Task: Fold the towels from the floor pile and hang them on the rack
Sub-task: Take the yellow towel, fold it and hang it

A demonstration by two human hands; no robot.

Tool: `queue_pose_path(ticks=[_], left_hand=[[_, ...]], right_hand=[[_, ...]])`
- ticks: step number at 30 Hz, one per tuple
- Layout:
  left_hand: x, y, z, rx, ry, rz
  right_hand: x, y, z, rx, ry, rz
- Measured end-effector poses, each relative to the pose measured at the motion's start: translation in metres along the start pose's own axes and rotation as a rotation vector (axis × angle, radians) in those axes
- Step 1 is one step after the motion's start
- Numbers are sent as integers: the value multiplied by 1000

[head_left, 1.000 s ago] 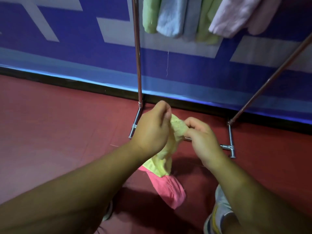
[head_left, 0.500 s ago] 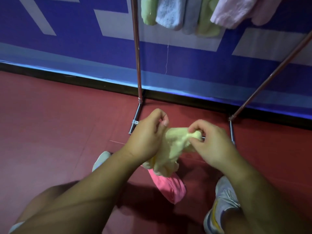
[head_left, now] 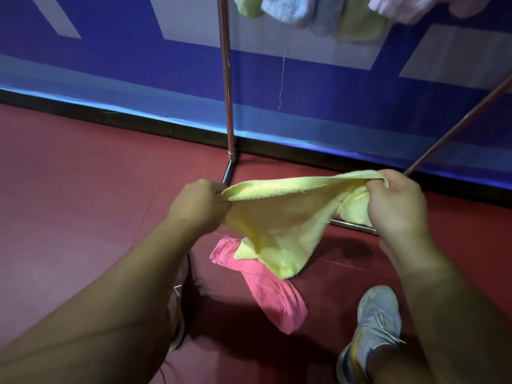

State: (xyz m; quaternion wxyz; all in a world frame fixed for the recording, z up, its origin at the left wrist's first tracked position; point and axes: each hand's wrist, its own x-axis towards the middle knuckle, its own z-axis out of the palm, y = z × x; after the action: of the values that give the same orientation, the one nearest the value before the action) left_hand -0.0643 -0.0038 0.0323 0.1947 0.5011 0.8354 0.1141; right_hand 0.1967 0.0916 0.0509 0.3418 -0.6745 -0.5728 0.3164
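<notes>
A yellow towel (head_left: 279, 223) is stretched out in the air between my two hands, its lower corner hanging down. My left hand (head_left: 199, 207) pinches its left corner and my right hand (head_left: 396, 203) grips its right edge, where the cloth is bunched. Below it a pink towel (head_left: 273, 296) lies crumpled on the red floor. The metal rack (head_left: 227, 106) stands just behind, with its upright pole and base bars on the floor. Several folded towels (head_left: 313, 15), green, pale blue, yellow and pink, hang from it at the top of the view.
A blue and grey wall (head_left: 110, 65) runs close behind the rack. A slanted rack bar (head_left: 460, 126) rises at the right. My right shoe (head_left: 374, 325) stands by the pink towel, and my left shoe (head_left: 177, 314) shows under my left arm.
My hands have moved apart, spreading the bunched yellow towel into a wide sheet. The pink towel has stayed on the floor.
</notes>
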Motion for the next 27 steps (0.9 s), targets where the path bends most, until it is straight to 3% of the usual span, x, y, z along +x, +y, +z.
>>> queue_pose_path(ticks=[3,8,11,17,20,22,24,27], left_hand=[[2,0,2,-170,-14,-43],[-8,26,9,-979,-247,-154],[-9,44,13,-1209,-165,-203],[-12,56,27,-1081,39,-253],[-2,44,22,-1259,298,-484],[8,27,16,-1206,482,-534],[11,23,13,-1072,466,-443],[-2,36,18,-908,290,-253]], right_hand=[[-3,1,4,51,-81,44],[-17,-8,16,268,-273,243],[-28,-17,23,426,-402,418],[-42,-25,33,724,-459,813],[-38,-24,33,937,-279,768],[-32,-27,28,919,-155,655],[-31,-32,25,801,-218,558],[-40,-33,29,664,-488,511]])
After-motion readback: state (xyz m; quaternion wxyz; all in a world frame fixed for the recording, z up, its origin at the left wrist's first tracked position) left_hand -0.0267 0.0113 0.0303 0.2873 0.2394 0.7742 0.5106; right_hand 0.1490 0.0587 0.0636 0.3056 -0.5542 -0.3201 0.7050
